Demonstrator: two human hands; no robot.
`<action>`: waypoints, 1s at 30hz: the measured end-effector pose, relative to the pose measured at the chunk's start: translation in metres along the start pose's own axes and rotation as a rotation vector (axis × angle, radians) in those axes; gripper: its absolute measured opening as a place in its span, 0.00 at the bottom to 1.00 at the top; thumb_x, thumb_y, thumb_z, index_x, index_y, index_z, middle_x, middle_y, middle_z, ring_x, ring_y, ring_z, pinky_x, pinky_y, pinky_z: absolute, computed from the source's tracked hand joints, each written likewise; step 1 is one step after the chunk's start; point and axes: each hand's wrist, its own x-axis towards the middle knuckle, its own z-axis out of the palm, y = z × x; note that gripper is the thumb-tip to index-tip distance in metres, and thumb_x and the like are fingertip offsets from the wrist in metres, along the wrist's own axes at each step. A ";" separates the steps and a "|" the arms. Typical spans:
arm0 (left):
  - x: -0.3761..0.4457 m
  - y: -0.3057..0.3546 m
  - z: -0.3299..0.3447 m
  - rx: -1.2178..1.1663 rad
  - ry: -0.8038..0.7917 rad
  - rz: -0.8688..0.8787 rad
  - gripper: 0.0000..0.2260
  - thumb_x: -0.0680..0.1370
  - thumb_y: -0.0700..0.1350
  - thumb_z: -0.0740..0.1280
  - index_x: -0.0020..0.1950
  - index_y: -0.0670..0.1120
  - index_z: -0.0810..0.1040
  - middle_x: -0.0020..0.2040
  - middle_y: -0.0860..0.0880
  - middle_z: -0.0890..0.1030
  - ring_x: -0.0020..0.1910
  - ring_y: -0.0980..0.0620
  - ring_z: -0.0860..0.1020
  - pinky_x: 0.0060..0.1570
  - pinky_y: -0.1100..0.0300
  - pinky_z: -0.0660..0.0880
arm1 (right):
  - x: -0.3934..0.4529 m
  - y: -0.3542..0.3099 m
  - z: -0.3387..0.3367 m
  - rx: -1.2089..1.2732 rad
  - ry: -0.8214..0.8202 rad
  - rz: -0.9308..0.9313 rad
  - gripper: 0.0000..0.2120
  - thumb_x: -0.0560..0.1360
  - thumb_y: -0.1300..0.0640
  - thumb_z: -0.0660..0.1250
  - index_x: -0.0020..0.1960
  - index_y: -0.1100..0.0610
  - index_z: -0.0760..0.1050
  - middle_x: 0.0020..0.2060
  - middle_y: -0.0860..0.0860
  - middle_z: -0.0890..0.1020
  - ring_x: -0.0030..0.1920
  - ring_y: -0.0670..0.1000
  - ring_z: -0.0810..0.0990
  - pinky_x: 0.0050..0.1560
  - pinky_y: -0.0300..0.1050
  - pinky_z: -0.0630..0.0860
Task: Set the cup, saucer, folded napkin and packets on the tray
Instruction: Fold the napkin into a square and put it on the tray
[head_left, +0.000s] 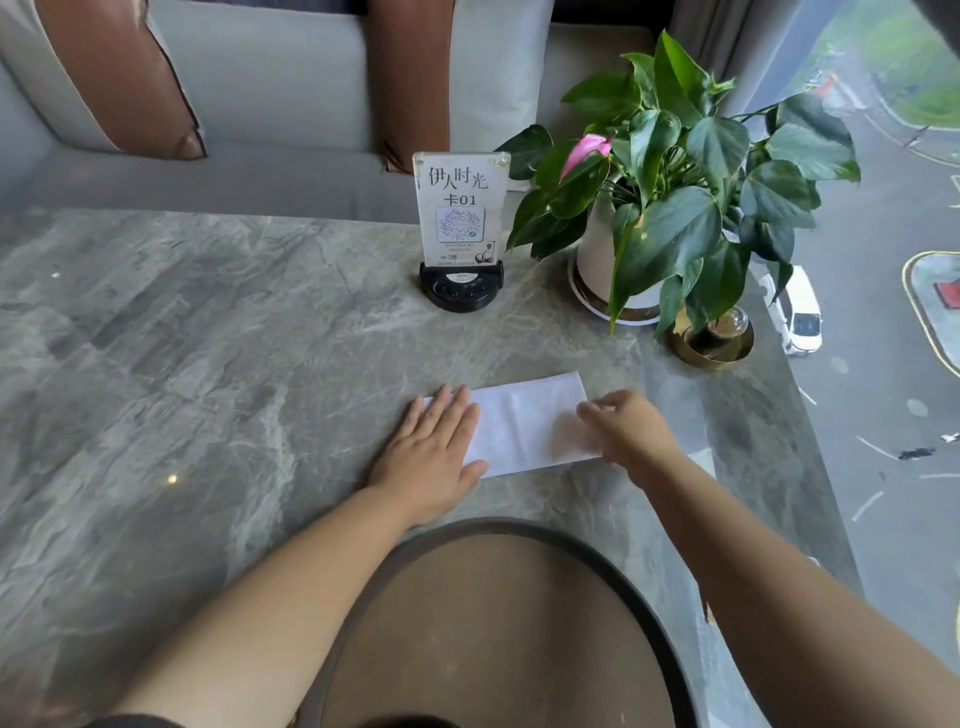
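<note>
A white napkin (524, 421) lies flat on the grey marble table (208, 364), folded into a long rectangle. My left hand (434, 457) rests palm down on its left end, fingers spread. My right hand (623, 426) hovers over the napkin's right end with fingers curled down toward the paper; it is slightly blurred. A round brown tray (498, 623) with a dark rim sits at the near edge of the table, between my forearms, with nothing on it. No cup, saucer or packets are in view.
A table sign on a black base (461, 228) stands at the back centre. A potted plant with a pink flower (670, 197) and a small brass dish with a glass ball (714, 338) stand at the back right. A sofa lies beyond; a window borders the right.
</note>
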 end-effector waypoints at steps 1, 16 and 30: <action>0.000 0.000 0.000 0.003 0.000 -0.001 0.32 0.79 0.61 0.43 0.77 0.45 0.39 0.76 0.47 0.33 0.76 0.48 0.34 0.73 0.49 0.32 | 0.000 -0.002 -0.004 0.032 -0.073 0.032 0.14 0.70 0.51 0.64 0.41 0.63 0.76 0.31 0.57 0.76 0.29 0.56 0.74 0.32 0.45 0.69; 0.002 -0.001 0.000 0.003 -0.013 0.005 0.33 0.78 0.63 0.40 0.78 0.45 0.41 0.77 0.48 0.36 0.73 0.51 0.30 0.72 0.51 0.31 | -0.002 -0.030 -0.009 0.695 -0.315 0.470 0.06 0.73 0.58 0.72 0.44 0.59 0.76 0.31 0.53 0.75 0.30 0.49 0.73 0.29 0.40 0.71; 0.014 0.029 -0.013 -0.058 -0.053 0.047 0.31 0.80 0.61 0.47 0.78 0.47 0.44 0.79 0.47 0.39 0.77 0.48 0.37 0.75 0.50 0.38 | -0.006 0.010 -0.032 0.161 0.022 -0.126 0.09 0.72 0.54 0.66 0.39 0.60 0.74 0.32 0.52 0.76 0.31 0.50 0.72 0.29 0.41 0.67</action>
